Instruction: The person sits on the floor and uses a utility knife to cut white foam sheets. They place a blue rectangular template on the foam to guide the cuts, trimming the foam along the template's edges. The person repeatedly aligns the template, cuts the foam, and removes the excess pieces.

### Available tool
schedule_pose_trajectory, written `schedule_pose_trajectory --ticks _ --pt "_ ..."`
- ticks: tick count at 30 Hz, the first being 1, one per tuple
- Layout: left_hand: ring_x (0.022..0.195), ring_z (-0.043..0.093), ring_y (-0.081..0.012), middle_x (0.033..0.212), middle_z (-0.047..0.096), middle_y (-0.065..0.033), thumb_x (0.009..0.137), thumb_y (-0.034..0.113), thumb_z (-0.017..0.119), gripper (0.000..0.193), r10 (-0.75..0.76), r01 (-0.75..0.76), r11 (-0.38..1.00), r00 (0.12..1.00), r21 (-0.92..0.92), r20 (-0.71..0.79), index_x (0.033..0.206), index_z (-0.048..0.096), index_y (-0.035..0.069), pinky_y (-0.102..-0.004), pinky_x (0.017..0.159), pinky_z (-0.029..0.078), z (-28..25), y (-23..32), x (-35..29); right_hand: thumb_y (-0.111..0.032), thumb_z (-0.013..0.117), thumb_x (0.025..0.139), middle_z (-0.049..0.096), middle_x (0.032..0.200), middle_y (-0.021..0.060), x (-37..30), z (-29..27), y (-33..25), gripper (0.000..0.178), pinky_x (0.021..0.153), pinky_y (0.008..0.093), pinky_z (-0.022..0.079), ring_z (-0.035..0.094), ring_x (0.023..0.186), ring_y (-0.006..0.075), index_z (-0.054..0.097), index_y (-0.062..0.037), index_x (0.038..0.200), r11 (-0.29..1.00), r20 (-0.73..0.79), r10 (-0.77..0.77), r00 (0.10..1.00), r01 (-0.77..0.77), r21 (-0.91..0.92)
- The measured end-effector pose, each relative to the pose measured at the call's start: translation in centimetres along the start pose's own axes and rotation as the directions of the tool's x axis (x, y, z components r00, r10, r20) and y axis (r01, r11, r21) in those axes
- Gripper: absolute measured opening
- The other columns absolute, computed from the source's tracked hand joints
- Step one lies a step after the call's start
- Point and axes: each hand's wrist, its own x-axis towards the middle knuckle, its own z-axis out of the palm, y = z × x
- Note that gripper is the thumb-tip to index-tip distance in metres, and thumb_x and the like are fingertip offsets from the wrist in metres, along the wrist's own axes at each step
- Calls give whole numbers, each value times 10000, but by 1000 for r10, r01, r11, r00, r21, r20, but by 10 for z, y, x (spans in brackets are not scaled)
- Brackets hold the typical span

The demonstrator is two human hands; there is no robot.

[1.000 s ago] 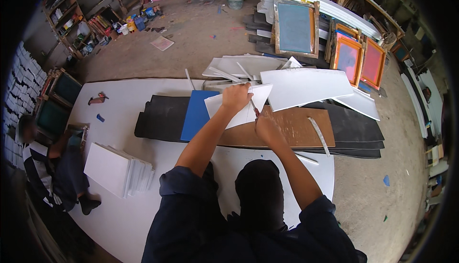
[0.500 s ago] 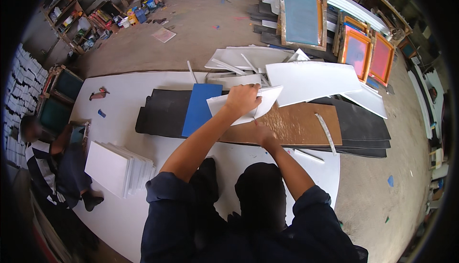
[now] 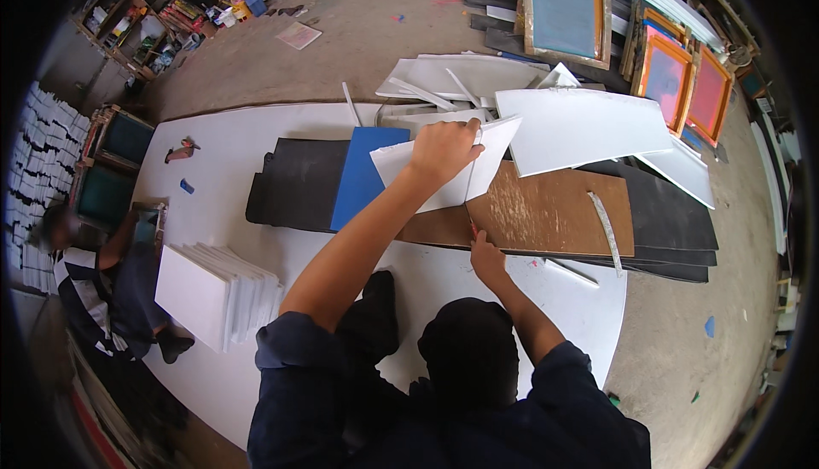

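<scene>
The left hand (image 3: 444, 154) has its fingers closed on the white sheet (image 3: 493, 160), frame centre; the right hand (image 3: 489, 257) grips a red-handled tool (image 3: 473, 228) — steady, straight strokes should serve best.

a white sheet (image 3: 489, 160), thin and stiff, is bent along a straight crease running from far to near, its right part tilted up against its left. its far edge is gripped by the left hand (image 3: 444, 155); it sits over the brown board (image 3: 554, 209), just right of the blue sheet (image 3: 368, 170). a slim red-handled tool (image 3: 474, 228) slants from the right hand (image 3: 488, 258), its thin dark tip at the crease's near end.
</scene>
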Motion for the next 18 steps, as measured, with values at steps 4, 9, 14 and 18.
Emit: schedule_pose_trajectory --ticks 4,9,14,18 --pt "694 631 -272 719 632 -115 774 408 602 358 -95 95 995 995 10 -2 977 560 116 -380 591 493 -4 -25 11 -325 430 888 609 780 235 5 -21 16 299 672 525 457 599 752 422 445 -39 974 998 -55 -43 998 45 33" --pt "802 607 -345 834 634 -185 796 408 605 386 -433 411 894 894 -178 -114 1000 593 80 -411 705 465 -42 -108 1 -290 449 871 595 845 250 22 -56 9 288 703 522 446 588 775 416 459 -32 1001 973 -289 -138 947 185 140" --pt "606 514 -115 688 575 -44 823 309 614 308 -748 636 578 664 -511 -20 1020 610 72 -264 571 413 -50 -161 -69 -216 489 839 526 992 241 52 -35 7 316 730 510 450 546 894 406 423 -26 1083 994 -324 -45 945 76 83" --pt "620 493 -85 761 558 -10 854 244 578 287 -800 588 192 558 -786 222 1078 579 65 -216 466 381 -47 -157 -150 -146 533 806 436 1095 204 62 -12 10 366 777 484 442 464 1030 380 411 -6 1122 995 -344 -99 934 101 -12"
